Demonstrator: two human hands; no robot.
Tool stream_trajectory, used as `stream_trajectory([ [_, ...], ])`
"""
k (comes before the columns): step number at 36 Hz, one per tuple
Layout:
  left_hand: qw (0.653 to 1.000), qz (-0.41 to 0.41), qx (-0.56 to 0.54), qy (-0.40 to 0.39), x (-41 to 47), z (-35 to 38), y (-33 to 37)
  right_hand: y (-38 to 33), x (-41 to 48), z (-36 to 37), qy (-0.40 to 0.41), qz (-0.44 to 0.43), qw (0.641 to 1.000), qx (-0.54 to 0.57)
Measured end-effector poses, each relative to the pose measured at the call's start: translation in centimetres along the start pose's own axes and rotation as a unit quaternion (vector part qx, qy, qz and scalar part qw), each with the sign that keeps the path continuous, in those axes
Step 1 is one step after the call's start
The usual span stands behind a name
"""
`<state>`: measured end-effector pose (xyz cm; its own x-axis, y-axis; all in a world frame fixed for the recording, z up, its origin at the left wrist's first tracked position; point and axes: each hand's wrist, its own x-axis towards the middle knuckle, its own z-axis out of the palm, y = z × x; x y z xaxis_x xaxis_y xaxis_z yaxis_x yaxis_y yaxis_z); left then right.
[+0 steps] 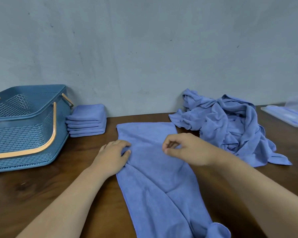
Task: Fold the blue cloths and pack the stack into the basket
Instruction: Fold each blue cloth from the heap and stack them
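Both forearms reach in from the near side over the brown table [41, 194], one either side of a long blue cloth [155, 177] laid out flat, and I'll place everything else off that cloth. The left hand [113, 157] sits palm down on the cloth's left edge about halfway along, thumb and fingers curled in with a little fold of the edge pinched between them. The right hand [184, 148] is over the cloth's right side at roughly the same level, fingers curled and thumb tip tucked close to the fingertips. Honestly can't tell if it's got any fabric nipped in there or is just hovering closed. The cloth itself looks folded lengthwise into a strip, far end fairly square and smooth, a couple of diagonal creases through the middle, and the near end rumpled with a corner curling up. Left of the cloth's far end is a neat stack [86, 121] of folded blue cloths, and touching the stack's left side is a blue perforated basket [24, 134] with an orange handle [48, 143] folded down. Just right of the cloth's far end is a messy pile [227, 124] of unfolded blue cloths up against the grey wall [144, 48], and further right a clear plastic packet [289, 115].
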<state>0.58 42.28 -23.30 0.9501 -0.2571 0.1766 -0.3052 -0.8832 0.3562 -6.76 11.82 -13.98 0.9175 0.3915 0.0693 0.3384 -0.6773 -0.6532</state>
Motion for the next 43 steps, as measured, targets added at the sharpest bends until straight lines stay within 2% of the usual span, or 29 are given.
stream_trajectory([
  [3, 1.000, -0.001, -0.005, 0.004, 0.1, 0.0, 0.0, 2.6, 4.1, 1.2, 0.043, 0.067, 0.996, -0.050],
  [10, 1.000, -0.006, -0.016, 0.025, -0.3, -0.1, 0.2, 5.9, 13.0, 2.7, 0.011, 0.115, 0.979, -0.165],
  [18, 0.999, -0.020, -0.014, 0.042, -0.3, 0.2, 0.0, 5.9, 20.3, 5.0, -0.107, 0.171, 0.951, -0.235],
  [29, 0.995, -0.092, 0.014, 0.047, 0.0, 0.5, -0.1, 8.6, 26.2, 5.3, -0.060, 0.151, 0.949, -0.270],
  [35, 0.989, -0.116, -0.049, 0.080, 0.3, 0.1, -0.7, 9.2, 27.5, 5.2, -0.046, 0.143, 0.950, -0.274],
  [43, 0.987, -0.141, -0.037, 0.063, 0.1, -0.3, 0.1, 9.4, 27.7, 5.0, -0.034, 0.128, 0.959, -0.252],
])
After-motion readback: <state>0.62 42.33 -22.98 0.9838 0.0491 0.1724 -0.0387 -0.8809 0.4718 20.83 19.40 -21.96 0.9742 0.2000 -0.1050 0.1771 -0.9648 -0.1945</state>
